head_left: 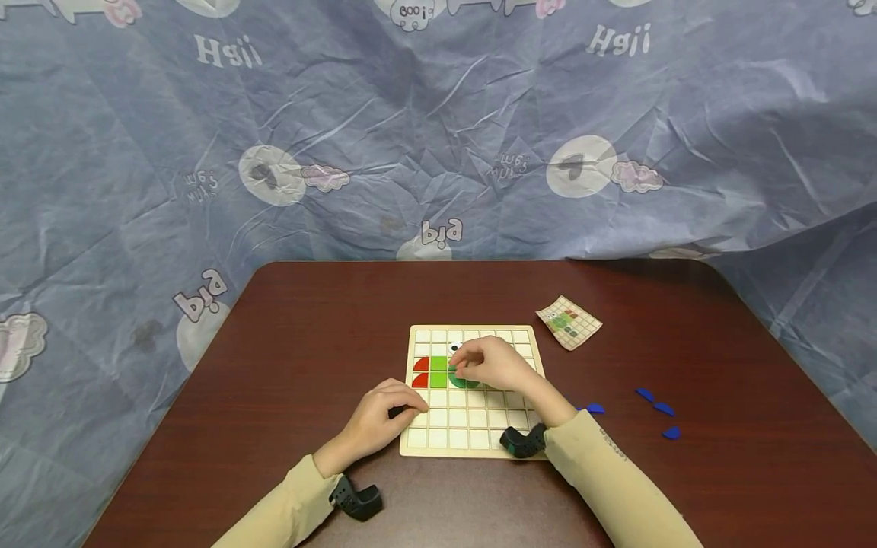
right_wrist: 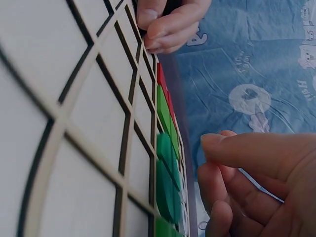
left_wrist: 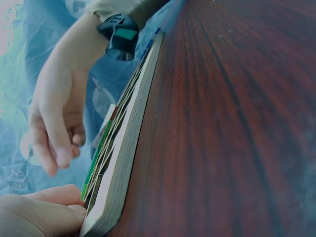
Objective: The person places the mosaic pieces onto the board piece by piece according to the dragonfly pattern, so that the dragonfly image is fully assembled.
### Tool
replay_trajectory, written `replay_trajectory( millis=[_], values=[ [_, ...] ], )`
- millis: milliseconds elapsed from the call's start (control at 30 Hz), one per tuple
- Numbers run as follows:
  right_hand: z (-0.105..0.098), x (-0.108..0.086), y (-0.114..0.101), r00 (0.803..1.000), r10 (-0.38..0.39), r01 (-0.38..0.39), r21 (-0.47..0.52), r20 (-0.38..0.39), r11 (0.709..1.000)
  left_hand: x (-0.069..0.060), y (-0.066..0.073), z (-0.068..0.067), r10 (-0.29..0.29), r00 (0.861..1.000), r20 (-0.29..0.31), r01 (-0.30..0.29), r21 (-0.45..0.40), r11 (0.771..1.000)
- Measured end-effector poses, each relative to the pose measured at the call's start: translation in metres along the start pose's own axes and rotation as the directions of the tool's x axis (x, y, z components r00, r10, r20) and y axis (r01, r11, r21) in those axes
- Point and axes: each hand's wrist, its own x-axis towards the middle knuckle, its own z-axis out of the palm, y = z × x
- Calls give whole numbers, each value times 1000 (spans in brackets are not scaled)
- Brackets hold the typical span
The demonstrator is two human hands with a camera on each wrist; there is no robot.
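A wooden grid board (head_left: 448, 418) lies on the table, with red quarter-round pieces (head_left: 421, 380), light green squares (head_left: 438, 380), dark green rounded pieces (right_wrist: 168, 182) and a white eye piece (head_left: 454, 348) set in its cells. At the board's left edge rests my left hand (head_left: 380, 415), its thumb and fingertips touching the rim in the left wrist view. My right hand (head_left: 496, 364) hovers over the dark green pieces, partly covering them in the head view. In the right wrist view its thumb and bent fingers hold nothing visible and are apart from the board.
Behind the board to the right lies a pattern card (head_left: 569, 323) with a small coloured figure. Several blue pieces (head_left: 664, 409) are scattered on the dark red-brown table (head_left: 329, 320), right of my right forearm. A blue printed cloth (head_left: 411, 152) hangs behind the table.
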Motion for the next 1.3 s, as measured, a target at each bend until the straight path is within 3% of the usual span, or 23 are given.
replay_trajectory(
  millis=[500,933,1300],
  values=[
    [-36,-47,29,993,5,1,52,-122,999,0,4,-4,-25,1000,9,25,11,1000],
    [-64,-92,64,999,-52,53,108,-11,993,0,3,-2,-22,1000,13,22,-1,1000],
    [-74,-103,82,996,-42,37,72,82,997,0,2,-1,-17,1000,8,17,-5,1000]
  ],
)
